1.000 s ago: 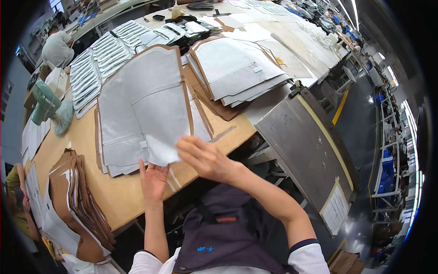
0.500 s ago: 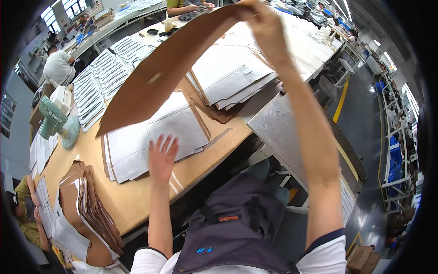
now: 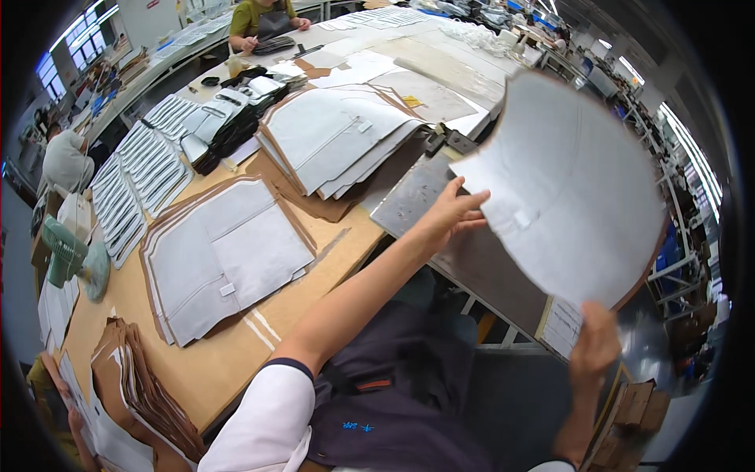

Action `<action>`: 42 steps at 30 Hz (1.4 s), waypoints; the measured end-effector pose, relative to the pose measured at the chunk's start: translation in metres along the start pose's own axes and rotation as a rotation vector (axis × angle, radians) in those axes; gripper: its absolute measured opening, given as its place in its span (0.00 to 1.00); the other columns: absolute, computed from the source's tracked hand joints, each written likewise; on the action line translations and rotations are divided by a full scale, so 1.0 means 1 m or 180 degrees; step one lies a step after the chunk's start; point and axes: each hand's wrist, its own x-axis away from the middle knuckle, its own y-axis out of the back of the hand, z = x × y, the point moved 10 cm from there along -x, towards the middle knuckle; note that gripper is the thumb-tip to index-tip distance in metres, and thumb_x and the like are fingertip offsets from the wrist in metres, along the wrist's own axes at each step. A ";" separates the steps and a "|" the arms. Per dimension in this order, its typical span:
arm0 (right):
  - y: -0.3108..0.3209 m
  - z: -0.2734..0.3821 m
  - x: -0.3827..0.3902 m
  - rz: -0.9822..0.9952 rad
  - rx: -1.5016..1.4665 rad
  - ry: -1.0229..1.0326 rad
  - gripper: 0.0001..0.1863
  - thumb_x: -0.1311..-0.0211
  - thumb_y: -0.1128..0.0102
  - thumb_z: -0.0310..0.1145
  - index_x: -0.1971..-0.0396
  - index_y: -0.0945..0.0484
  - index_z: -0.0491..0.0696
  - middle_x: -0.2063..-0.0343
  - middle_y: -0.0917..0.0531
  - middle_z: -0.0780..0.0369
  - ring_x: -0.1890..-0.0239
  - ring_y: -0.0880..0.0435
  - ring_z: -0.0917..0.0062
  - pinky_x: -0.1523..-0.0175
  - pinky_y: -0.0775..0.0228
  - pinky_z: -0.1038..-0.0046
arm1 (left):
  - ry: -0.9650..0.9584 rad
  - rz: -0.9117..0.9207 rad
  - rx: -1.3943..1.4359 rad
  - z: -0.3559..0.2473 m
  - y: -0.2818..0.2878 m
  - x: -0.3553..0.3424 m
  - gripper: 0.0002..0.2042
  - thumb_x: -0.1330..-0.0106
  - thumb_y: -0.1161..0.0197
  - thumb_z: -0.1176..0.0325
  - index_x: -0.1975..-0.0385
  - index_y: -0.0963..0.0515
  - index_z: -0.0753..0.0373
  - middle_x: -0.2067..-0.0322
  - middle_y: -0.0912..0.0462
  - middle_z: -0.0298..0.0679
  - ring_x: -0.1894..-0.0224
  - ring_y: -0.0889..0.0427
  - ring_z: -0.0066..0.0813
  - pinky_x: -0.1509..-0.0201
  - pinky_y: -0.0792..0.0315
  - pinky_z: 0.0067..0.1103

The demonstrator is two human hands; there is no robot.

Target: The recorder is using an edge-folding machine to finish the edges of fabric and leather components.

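A large curved leather panel (image 3: 578,189), its pale grey-white backing toward me and a thin brown rim showing, is held up at the right over a metal-topped stand (image 3: 409,193). At its lower edge my right hand (image 3: 595,346), smeared by motion, is closed on the panel. My left hand (image 3: 454,211) reaches across to the panel's left edge, fingers stretched and apart; whether the fingertips touch it I cannot tell. On the table, a stack of similar panels (image 3: 259,244) lies white side up, and a second stack (image 3: 346,134) lies behind it.
Brown pieces (image 3: 149,393) are piled at the table's near left corner. A green fan (image 3: 67,248) stands at the left edge beside rows of grey strips (image 3: 149,169). Dark bundled parts (image 3: 228,118) lie farther back. Across the table sits a person (image 3: 263,23). Cardboard (image 3: 633,413) lies lower right.
The panel has swung from above the table to the right and turned from brown face to white backing. My right hand came down; my left hand moved right, to the panel's edge.
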 end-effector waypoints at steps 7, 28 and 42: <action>-0.047 0.050 0.057 0.0691 -0.0914 -0.0341 0.14 0.46 0.36 0.21 0.58 0.20 0.39 0.68 0.16 0.58 0.76 0.18 0.68 0.72 0.28 0.67 | -0.1078 -0.0580 -0.3009 0.047 0.000 -0.030 0.37 0.41 0.33 0.74 0.27 0.36 0.61 0.62 0.12 0.49 0.62 0.11 0.39 0.55 0.17 0.34; -0.210 -0.168 0.145 0.0849 -0.0464 -0.1929 0.29 0.27 0.42 0.51 0.36 0.24 0.47 0.32 0.29 0.51 0.28 0.34 0.55 0.26 0.46 0.49 | -0.1474 0.2122 -0.6313 0.145 -0.119 -0.076 0.35 0.23 0.52 0.40 0.22 0.40 0.54 0.21 0.48 0.48 0.18 0.56 0.49 0.20 0.67 0.54; -0.258 -0.171 0.107 0.1072 -0.0612 -0.1661 0.27 0.25 0.45 0.47 0.32 0.27 0.49 0.28 0.32 0.51 0.24 0.39 0.55 0.23 0.54 0.45 | -0.1434 0.1477 -0.6515 0.101 -0.085 -0.102 0.32 0.21 0.51 0.46 0.23 0.39 0.54 0.21 0.45 0.45 0.18 0.53 0.46 0.19 0.65 0.50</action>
